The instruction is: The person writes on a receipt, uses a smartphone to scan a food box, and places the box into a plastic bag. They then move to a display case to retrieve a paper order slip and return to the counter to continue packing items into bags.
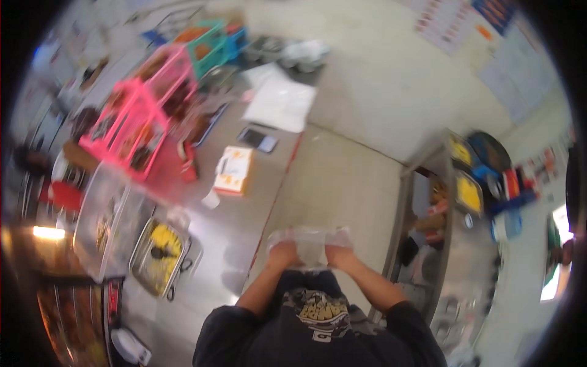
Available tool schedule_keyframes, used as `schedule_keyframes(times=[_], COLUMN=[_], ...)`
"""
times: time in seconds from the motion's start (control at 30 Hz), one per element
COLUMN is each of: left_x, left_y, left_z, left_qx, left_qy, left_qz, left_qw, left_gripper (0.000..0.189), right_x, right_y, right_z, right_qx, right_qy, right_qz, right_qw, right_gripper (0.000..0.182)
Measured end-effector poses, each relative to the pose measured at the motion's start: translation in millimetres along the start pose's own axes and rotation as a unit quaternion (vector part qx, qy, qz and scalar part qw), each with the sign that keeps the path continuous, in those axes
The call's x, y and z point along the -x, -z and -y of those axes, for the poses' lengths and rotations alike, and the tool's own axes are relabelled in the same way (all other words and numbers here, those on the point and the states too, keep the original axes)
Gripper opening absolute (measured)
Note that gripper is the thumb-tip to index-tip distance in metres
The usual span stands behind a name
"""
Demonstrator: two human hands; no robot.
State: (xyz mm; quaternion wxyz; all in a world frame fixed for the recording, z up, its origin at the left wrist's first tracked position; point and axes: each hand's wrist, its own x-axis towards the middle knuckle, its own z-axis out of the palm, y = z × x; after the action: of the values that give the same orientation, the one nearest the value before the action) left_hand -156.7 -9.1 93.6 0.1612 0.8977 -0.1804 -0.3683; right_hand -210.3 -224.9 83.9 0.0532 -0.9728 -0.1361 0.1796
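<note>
Both of my hands are in front of my body, above the tiled floor. My left hand and my right hand hold a clear plastic bag between them, with its film spread from one hand to the other. Blur hides the fingertips and whether anything is in the bag. On the metal counter to the left of my hands lie a white and orange box, a smartphone and a metal tray holding yellow food and a dark-ended utensil.
Pink plastic baskets, a green basket, white sheets and a clear plastic bin stand or lie on the left counter. To the right is a metal shelf unit with a tray of yellow food.
</note>
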Motion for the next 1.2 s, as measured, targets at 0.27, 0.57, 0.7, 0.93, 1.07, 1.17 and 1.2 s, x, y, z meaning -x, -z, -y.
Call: schedule_keyframes(times=[0.27, 0.57, 0.7, 0.93, 1.07, 1.17, 1.2], left_x=[-44.3, -57.4, -22.2, -60.7, -76.3, -77.9, -78.6], left_y=[84.5, 150.9, 180.6, 131.1, 122.7, 138.2, 137.8], left_z=[60.2, 49.8, -4.2, -25.4, -12.4, -16.7, -17.8], left_qx=[0.166, 0.365, 0.372, 0.202, 0.359, 0.390, 0.399], left_qy=[0.119, 0.189, 0.203, 0.520, 0.532, 0.559, 0.547], left_qz=[-0.172, -0.275, -0.508, -0.518, -0.529, -0.517, -0.511], left_qw=[0.964, 0.869, 0.750, 0.649, 0.555, 0.517, 0.529], left_gripper=[0.108, 0.065, 0.036, 0.036, 0.042, 0.046, 0.047], right_x=[-215.8, -369.5, -384.1, -368.8, -417.6, -469.6, -487.1], right_y=[95.4, 131.9, 139.8, 211.9, 226.7, 204.8, 169.2], right_z=[1.2, 34.4, 34.6, 39.2, 92.5, 129.7, 126.2], right_qx=[0.044, 0.119, 0.165, 0.089, -0.047, 0.074, 0.119], right_qy=[0.224, 0.484, 0.583, 0.666, 0.559, 0.646, 0.661], right_qz=[-0.131, 0.091, 0.098, 0.156, 0.227, 0.114, 0.086], right_qw=[0.965, 0.862, 0.789, 0.724, 0.796, 0.751, 0.736], right_gripper=[0.021, 0.018, 0.017, 0.020, 0.038, 0.054, 0.056])
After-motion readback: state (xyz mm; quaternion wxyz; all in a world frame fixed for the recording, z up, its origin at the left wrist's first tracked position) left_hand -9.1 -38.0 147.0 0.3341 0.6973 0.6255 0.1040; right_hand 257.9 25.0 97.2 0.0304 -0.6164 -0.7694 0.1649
